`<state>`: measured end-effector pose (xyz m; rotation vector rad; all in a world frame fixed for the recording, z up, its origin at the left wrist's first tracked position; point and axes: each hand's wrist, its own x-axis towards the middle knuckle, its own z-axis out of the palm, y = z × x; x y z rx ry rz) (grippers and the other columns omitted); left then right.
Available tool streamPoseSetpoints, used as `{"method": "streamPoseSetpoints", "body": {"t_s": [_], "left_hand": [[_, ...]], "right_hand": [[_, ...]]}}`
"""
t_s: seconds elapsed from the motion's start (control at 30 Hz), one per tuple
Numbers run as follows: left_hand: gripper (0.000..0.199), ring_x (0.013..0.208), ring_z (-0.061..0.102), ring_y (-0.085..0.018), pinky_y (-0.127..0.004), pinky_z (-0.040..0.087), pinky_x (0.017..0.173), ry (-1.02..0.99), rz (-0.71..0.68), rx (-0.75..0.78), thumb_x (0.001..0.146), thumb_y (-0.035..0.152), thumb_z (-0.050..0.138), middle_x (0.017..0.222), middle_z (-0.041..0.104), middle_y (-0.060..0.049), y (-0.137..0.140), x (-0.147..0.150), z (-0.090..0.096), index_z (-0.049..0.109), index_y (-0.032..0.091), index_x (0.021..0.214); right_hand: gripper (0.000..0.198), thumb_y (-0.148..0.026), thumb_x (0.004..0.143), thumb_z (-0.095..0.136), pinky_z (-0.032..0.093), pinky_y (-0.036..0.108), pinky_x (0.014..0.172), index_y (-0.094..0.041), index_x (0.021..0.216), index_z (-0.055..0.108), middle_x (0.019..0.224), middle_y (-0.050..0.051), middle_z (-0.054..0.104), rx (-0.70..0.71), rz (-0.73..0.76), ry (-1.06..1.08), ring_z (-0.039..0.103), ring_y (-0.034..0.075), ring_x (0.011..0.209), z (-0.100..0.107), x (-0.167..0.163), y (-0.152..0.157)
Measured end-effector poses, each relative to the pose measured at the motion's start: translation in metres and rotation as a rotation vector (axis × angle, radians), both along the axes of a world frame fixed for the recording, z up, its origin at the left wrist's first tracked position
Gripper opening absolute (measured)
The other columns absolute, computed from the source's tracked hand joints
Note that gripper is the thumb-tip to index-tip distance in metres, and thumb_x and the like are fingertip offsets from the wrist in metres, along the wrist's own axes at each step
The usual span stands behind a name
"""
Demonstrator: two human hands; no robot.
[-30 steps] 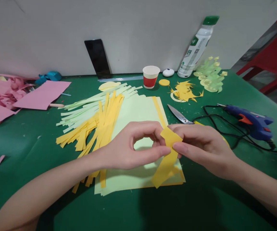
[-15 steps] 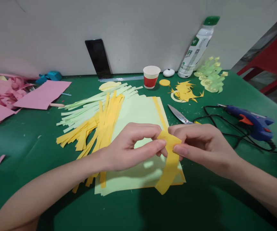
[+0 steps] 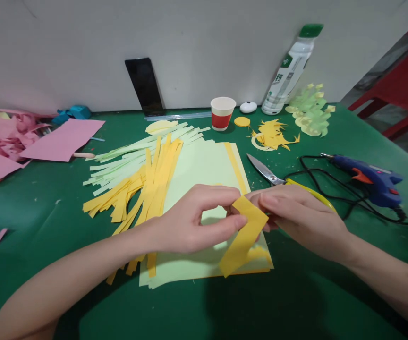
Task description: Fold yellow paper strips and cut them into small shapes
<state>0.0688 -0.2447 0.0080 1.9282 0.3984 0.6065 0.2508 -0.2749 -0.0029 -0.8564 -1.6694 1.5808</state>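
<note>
Between both hands hangs a folded yellow paper strip [image 3: 245, 236], bent near its top, its longer end slanting down to the left. My left hand [image 3: 204, 219] pinches its left edge between thumb and fingers. At its upper right, my right hand [image 3: 303, 219] is closed against the strip, thumb near the fold and fingertips partly hidden behind it. Below lie light green paper sheets [image 3: 200, 174], with yellow edges showing. Yellow paper strips [image 3: 157, 189] lie across their left side, beside pale green strips [image 3: 115, 165]. Scissors [image 3: 266, 169] with yellow handles lie partly behind my right hand.
A blue glue gun [image 3: 374, 182] with a black cord lies at right. At the back stand a paper cup [image 3: 222, 113], a leaning bottle [image 3: 289, 75] and a phone [image 3: 144, 87]. Yellow cutouts [image 3: 275, 134] lie near the cup; pink paper [image 3: 64, 139] is at left.
The strip's lower end has swung left and up. My right thumb has moved up from the strip's front, and my right hand has turned, showing more of the scissors' yellow handles.
</note>
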Motion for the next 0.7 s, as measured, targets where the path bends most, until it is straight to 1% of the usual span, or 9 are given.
{"method": "streamPoseSetpoints", "body": {"t_s": [0.1,0.17,0.23,0.3,0.47,0.5,0.57,0.6,0.7], "left_hand": [[0.021,0.065,0.053,-0.013,-0.025,0.042,0.064,0.059,0.028,-0.029,0.083,0.015,0.044,0.067,0.058,-0.006,-0.0008,0.0006,0.0017,0.056,0.009,0.066],[0.021,0.064,0.051,-0.012,-0.025,0.041,0.062,0.079,0.026,-0.036,0.082,0.015,0.044,0.068,0.058,-0.006,-0.0016,0.0008,0.0022,0.053,0.01,0.064],[0.022,0.062,0.049,-0.011,-0.024,0.04,0.059,0.082,0.028,-0.04,0.082,0.016,0.044,0.066,0.056,-0.004,-0.002,0.0004,0.0022,0.052,0.011,0.062],[0.022,0.059,0.045,-0.009,-0.022,0.039,0.058,0.073,0.041,-0.046,0.082,0.015,0.045,0.061,0.051,-0.001,-0.0019,-0.0005,0.0021,0.051,0.011,0.062],[0.016,0.057,0.046,-0.008,-0.02,0.038,0.056,0.022,0.112,-0.084,0.08,0.012,0.046,0.06,0.051,0.002,-0.0006,-0.001,0.0015,0.05,0.013,0.064],[0.016,0.056,0.045,-0.007,-0.02,0.038,0.055,0.011,0.13,-0.08,0.079,0.011,0.046,0.059,0.05,0.002,-0.0004,-0.0006,0.0013,0.05,0.013,0.063],[0.017,0.055,0.044,-0.007,-0.02,0.037,0.054,0.001,0.163,-0.052,0.078,0.011,0.047,0.057,0.048,0.003,-0.0005,0.0002,0.0011,0.049,0.014,0.061],[0.018,0.055,0.044,-0.008,-0.02,0.037,0.054,0.009,0.17,-0.035,0.078,0.011,0.047,0.057,0.048,0.002,-0.0006,0.0005,0.0011,0.048,0.014,0.06],[0.022,0.057,0.046,-0.009,-0.022,0.038,0.055,0.034,0.163,0.02,0.081,0.017,0.046,0.059,0.05,0.0,-0.0011,0.0005,0.0016,0.048,0.014,0.059]], "right_hand": [[0.04,-0.037,0.091,0.038,0.029,0.024,0.048,-0.017,0.058,0.048,0.056,-0.001,0.042,0.165,0.0,-0.069,0.038,0.01,0.054,0.002,-0.0015,0.0007],[0.037,-0.031,0.09,0.04,0.029,0.023,0.047,-0.017,0.056,0.046,0.053,-0.003,0.043,0.273,-0.016,-0.157,0.038,0.008,0.051,0.005,-0.0033,0.001],[0.036,-0.025,0.09,0.04,0.029,0.022,0.046,-0.017,0.055,0.045,0.051,-0.004,0.043,0.337,-0.034,-0.217,0.039,0.007,0.048,0.0071,-0.0048,0.0011],[0.036,-0.025,0.09,0.039,0.029,0.021,0.046,-0.017,0.057,0.048,0.051,-0.004,0.043,0.336,-0.041,-0.231,0.039,0.007,0.048,0.0069,-0.0047,0.0009],[0.049,-0.044,0.093,0.025,0.028,0.024,0.046,-0.019,0.065,0.055,0.052,-0.003,0.036,0.127,-0.104,-0.123,0.032,0.01,0.049,-0.0001,0.0007,-0.0002],[0.051,-0.048,0.092,0.023,0.028,0.025,0.047,-0.019,0.066,0.056,0.053,-0.003,0.036,0.111,-0.101,-0.105,0.032,0.011,0.05,-0.0005,0.0016,-0.0003],[0.048,-0.05,0.09,0.029,0.028,0.025,0.047,-0.019,0.068,0.056,0.056,-0.002,0.039,0.137,-0.083,-0.113,0.035,0.011,0.052,0.0008,0.0021,-0.0006],[0.043,-0.048,0.09,0.034,0.028,0.025,0.047,-0.019,0.066,0.055,0.058,-0.002,0.041,0.172,-0.08,-0.134,0.036,0.011,0.053,0.0022,0.0017,-0.0007],[0.03,-0.029,0.088,0.043,0.026,0.024,0.046,-0.018,0.061,0.048,0.057,-0.002,0.044,0.274,-0.093,-0.206,0.037,0.009,0.051,0.0068,-0.0004,-0.0011]]}}
